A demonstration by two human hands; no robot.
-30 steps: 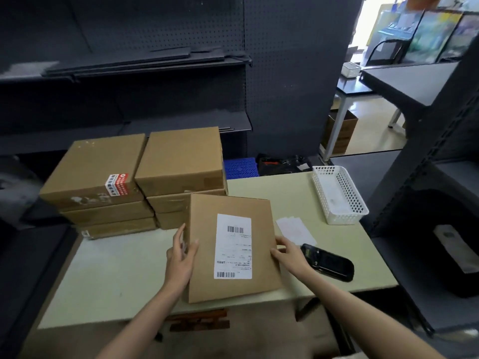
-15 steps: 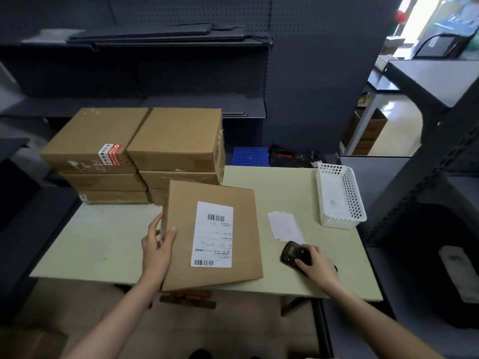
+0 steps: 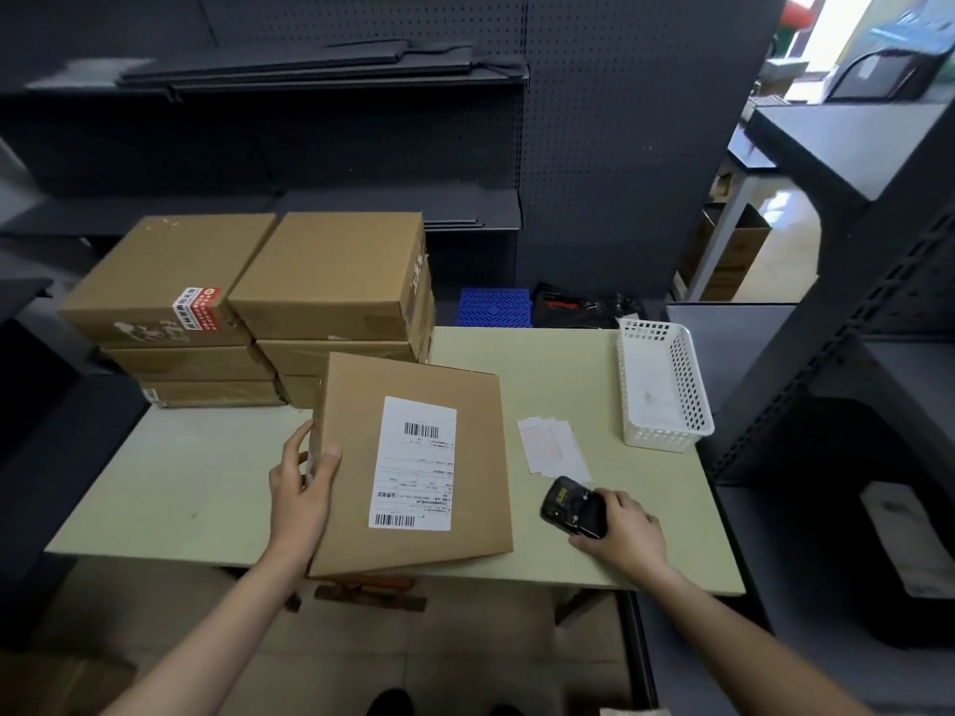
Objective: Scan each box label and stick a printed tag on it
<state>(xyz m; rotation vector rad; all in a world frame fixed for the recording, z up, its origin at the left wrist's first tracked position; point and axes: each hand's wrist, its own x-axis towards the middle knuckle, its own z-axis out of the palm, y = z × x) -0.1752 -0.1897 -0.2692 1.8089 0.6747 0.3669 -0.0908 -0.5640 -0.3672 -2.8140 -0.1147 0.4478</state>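
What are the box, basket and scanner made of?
Box: brown corrugated cardboard by the look, matte, with a white paper label.
Basket: white plastic, probably moulded; perforated grid walls.
Scanner: black hard plastic, slight sheen; partly hidden by the right hand.

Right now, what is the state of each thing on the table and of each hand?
box: flat on table, label up, near corner overhangs the edge
left hand: grips the box's left edge
right hand: grips the scanner
scanner: on table, held
printed tags: loose on table
white basket: upright
stacked boxes: closed
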